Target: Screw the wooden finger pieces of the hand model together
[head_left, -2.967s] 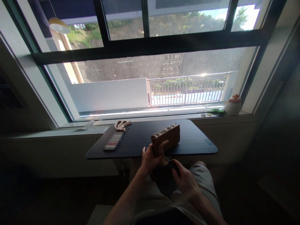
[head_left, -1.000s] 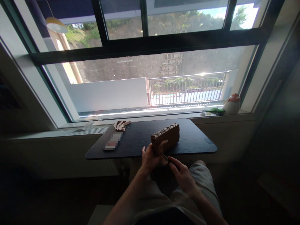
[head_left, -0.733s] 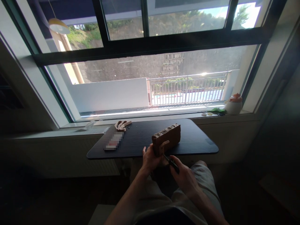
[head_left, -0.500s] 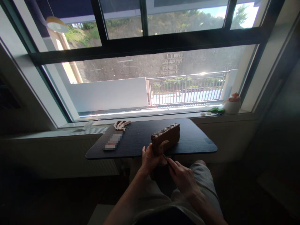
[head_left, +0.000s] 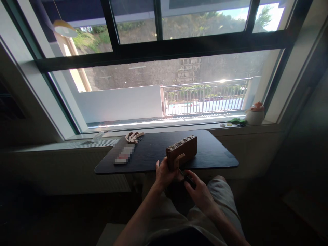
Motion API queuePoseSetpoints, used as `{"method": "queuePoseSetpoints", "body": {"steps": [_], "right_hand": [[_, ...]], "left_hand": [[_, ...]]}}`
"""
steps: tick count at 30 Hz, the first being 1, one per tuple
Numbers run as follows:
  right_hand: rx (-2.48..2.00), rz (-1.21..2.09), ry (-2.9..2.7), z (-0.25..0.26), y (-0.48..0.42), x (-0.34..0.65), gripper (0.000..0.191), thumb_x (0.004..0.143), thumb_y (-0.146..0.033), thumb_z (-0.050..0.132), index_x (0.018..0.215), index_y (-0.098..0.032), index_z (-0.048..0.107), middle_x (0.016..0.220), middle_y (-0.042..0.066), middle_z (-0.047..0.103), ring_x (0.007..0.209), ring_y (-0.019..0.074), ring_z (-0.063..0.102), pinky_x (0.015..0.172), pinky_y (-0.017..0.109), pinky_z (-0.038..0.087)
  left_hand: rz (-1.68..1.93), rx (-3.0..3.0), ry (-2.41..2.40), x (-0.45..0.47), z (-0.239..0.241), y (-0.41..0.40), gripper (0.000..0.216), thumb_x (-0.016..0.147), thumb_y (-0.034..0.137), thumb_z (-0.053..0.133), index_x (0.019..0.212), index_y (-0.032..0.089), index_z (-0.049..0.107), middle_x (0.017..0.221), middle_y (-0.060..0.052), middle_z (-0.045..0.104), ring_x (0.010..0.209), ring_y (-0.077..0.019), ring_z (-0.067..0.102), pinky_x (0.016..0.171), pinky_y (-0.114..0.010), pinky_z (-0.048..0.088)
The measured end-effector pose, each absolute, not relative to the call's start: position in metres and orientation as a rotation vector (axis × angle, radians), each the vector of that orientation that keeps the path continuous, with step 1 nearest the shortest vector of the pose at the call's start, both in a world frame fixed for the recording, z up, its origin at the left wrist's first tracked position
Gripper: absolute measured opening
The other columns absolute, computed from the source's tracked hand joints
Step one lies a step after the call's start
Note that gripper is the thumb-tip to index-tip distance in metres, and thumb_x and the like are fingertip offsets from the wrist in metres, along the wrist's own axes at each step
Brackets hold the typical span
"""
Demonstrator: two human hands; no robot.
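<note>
A brown, box-shaped object [head_left: 185,152] with a ridged, light-patterned top rests partly over the near edge of the dark table. Pale wooden pieces [head_left: 179,160] project from its near end. My left hand [head_left: 164,174] is closed around that end and steadies it. In my right hand [head_left: 198,188] is a screwdriver [head_left: 189,180] with a dark handle, gripped between thumb and fingers. Its shaft points up and left to the lower part of the wooden pieces, beside my left fingers. Shadow hides the exact spot where the tip meets the wood.
On the table [head_left: 215,153], small wooden parts [head_left: 133,137] lie at the back left, with dark screw-like bits beside them. A blurred-out flat item [head_left: 124,154] lies nearer. A white pot [head_left: 255,115] stands on the windowsill. My knees are under the table edge.
My right hand's fingers have opened slightly and shifted around the screwdriver handle, so more of it shows. The left hand and the brown object hold nearly still.
</note>
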State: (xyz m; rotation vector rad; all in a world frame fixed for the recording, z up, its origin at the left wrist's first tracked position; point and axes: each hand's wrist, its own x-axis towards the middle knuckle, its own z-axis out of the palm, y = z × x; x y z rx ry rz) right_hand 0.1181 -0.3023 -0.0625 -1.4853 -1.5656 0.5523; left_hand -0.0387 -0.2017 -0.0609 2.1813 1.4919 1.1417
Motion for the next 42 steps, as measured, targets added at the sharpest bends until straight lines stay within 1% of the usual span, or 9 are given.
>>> {"method": "queuePoseSetpoints", "body": {"steps": [3,6,10,18,21,27,31,36,42], "right_hand": [[-1.570,0.398,-1.666,-0.067,-0.307,0.122,0.053,0.084,-0.030,0.045,0.135,-0.021,0.040,0.106,0.005,0.067,0.093,0.0228,0.064,0.081,0.038,0.050],[-1.516,0.192,-1.784,-0.072,-0.309,0.125,0.042,0.088,-0.026,0.039,0.129,-0.019,0.048,0.117,0.007,0.062,0.098,0.0217,0.063,0.082,0.035,0.050],[-1.463,0.054,-1.890,-0.077,-0.308,0.126,0.039,0.093,-0.028,0.033,0.125,-0.017,0.051,0.115,0.009,0.063,0.095,0.0214,0.064,0.077,0.033,0.052],[-1.381,0.514,-1.587,-0.088,-0.301,0.121,0.039,0.091,-0.041,0.039,0.121,-0.019,0.052,0.109,0.006,0.066,0.098,0.0190,0.063,0.083,0.030,0.050],[-1.386,0.555,-1.530,-0.087,-0.301,0.120,0.038,0.091,-0.042,0.040,0.117,-0.019,0.053,0.108,0.006,0.066,0.097,0.0190,0.063,0.084,0.030,0.049],[-1.481,0.124,-1.805,-0.073,-0.305,0.122,0.038,0.089,-0.027,0.039,0.126,-0.022,0.050,0.107,0.006,0.066,0.089,0.0195,0.065,0.076,0.030,0.050],[-1.500,-0.099,-1.962,-0.069,-0.305,0.124,0.037,0.091,-0.024,0.036,0.123,-0.024,0.054,0.096,0.005,0.067,0.076,0.0177,0.066,0.064,0.026,0.049],[-1.429,0.116,-1.846,-0.071,-0.306,0.122,0.035,0.091,-0.026,0.037,0.121,-0.024,0.054,0.112,0.004,0.065,0.092,0.0183,0.065,0.076,0.028,0.050],[-1.362,0.489,-1.611,-0.072,-0.302,0.119,0.034,0.089,-0.036,0.042,0.116,-0.020,0.055,0.102,0.004,0.068,0.091,0.0183,0.064,0.078,0.028,0.050]], "left_hand": [[1.134,2.181,1.487,-0.039,-0.061,-0.202,0.050,0.064,0.032,0.071,0.107,0.023,0.048,0.102,0.000,0.066,0.102,-0.0250,0.061,0.110,-0.052,0.014],[1.167,2.169,1.475,-0.039,-0.062,-0.203,0.053,0.064,0.033,0.071,0.109,0.023,0.047,0.100,0.000,0.067,0.101,-0.0244,0.061,0.110,-0.051,0.014],[1.189,2.175,1.475,-0.039,-0.063,-0.202,0.051,0.064,0.032,0.071,0.109,0.023,0.047,0.102,0.000,0.067,0.103,-0.0240,0.061,0.110,-0.050,0.016],[1.192,2.185,1.463,-0.039,-0.064,-0.202,0.047,0.064,0.033,0.070,0.104,0.022,0.047,0.099,0.000,0.067,0.100,-0.0238,0.062,0.109,-0.050,0.017],[1.198,2.186,1.452,-0.040,-0.063,-0.203,0.049,0.065,0.032,0.070,0.108,0.023,0.047,0.100,0.001,0.067,0.100,-0.0232,0.062,0.110,-0.049,0.017],[1.171,2.201,1.461,-0.040,-0.060,-0.204,0.048,0.066,0.033,0.069,0.107,0.022,0.047,0.103,-0.001,0.066,0.102,-0.0235,0.061,0.109,-0.050,0.018],[1.173,2.200,1.469,-0.040,-0.060,-0.204,0.050,0.065,0.034,0.070,0.107,0.023,0.047,0.103,0.000,0.066,0.102,-0.0233,0.061,0.109,-0.049,0.018],[1.144,2.180,1.469,-0.040,-0.061,-0.203,0.052,0.063,0.035,0.072,0.107,0.023,0.047,0.102,0.000,0.067,0.102,-0.0239,0.061,0.110,-0.049,0.016],[1.155,2.180,1.466,-0.040,-0.060,-0.203,0.051,0.065,0.033,0.071,0.109,0.023,0.047,0.100,0.001,0.067,0.101,-0.0234,0.062,0.110,-0.049,0.017]]}}
